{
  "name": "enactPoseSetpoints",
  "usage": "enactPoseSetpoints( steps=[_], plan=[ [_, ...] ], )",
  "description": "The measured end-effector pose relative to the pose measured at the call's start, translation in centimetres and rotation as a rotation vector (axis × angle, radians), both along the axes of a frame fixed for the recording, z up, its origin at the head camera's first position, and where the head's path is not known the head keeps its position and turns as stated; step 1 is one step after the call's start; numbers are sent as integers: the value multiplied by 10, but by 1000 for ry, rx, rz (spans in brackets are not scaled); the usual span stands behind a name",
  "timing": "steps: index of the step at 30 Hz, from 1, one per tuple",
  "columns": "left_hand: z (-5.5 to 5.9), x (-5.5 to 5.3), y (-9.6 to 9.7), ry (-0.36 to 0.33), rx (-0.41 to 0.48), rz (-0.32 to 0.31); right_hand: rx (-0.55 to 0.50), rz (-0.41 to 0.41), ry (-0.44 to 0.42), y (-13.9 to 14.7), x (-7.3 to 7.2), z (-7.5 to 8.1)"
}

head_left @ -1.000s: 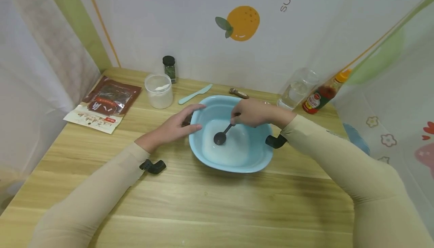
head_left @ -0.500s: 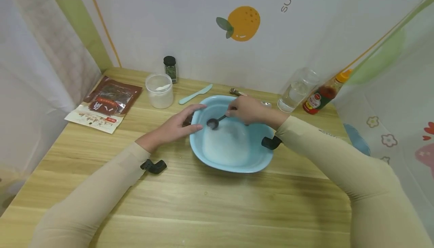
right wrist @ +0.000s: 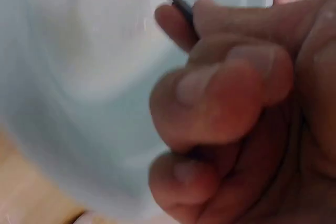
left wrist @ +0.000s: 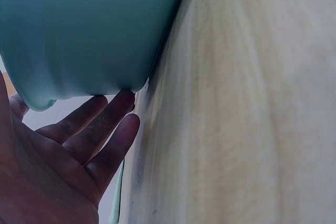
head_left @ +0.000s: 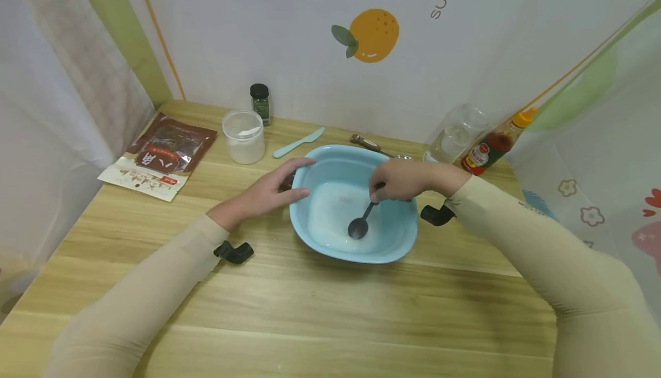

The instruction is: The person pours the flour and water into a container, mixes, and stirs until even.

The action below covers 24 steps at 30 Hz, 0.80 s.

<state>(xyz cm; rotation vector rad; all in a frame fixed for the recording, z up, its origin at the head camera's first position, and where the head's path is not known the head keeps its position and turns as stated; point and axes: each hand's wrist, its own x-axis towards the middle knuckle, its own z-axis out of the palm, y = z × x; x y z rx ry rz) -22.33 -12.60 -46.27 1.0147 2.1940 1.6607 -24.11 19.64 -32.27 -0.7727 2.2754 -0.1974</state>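
Pinching a dark spoon [head_left: 358,228] by its upper handle, the right hand [head_left: 397,180] keeps its bowl over white contents [head_left: 327,211], towards the near side of the blue basin [head_left: 356,257]. The left hand [head_left: 271,191] lightly holds the basin's left rim. The spoon looks light and stiff, best held high; the smooth basin may slide unless steadied.

1 blue basin [head_left: 400,233], whitish contents [head_left: 329,213], left hand [head_left: 268,193] touching rim. 1 dark spoon [head_left: 358,228], pinched by right hand [head_left: 400,179], bowl within basin. Beyond: 1 pale green knife [head_left: 299,143], 1 black-lidded jar [head_left: 261,105], 1 orange-capped bottle [head_left: 488,149].
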Motion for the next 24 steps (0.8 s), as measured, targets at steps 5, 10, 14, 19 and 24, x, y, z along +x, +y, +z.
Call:
enactPoseSetpoints(
  steps=[5, 10, 14, 19, 24],
  plan=[
    [1, 1, 0, -1, -2, -1, -35, -105, 140, 6, -12, -3],
    [1, 1, 0, -3, 0, -4, -110, -182, 201, -6, -12, -12],
    [2, 2, 0, 3, -6, 4, -123, -160, 162, -13, -9, -14],
    [3, 1, 1, 12, -18, 12, -130, -211, 168, -11, -8, -13],
    [2, 1, 1, 1, -13, 10, -124, -189, 123, -13, -9, -15]
  ],
)
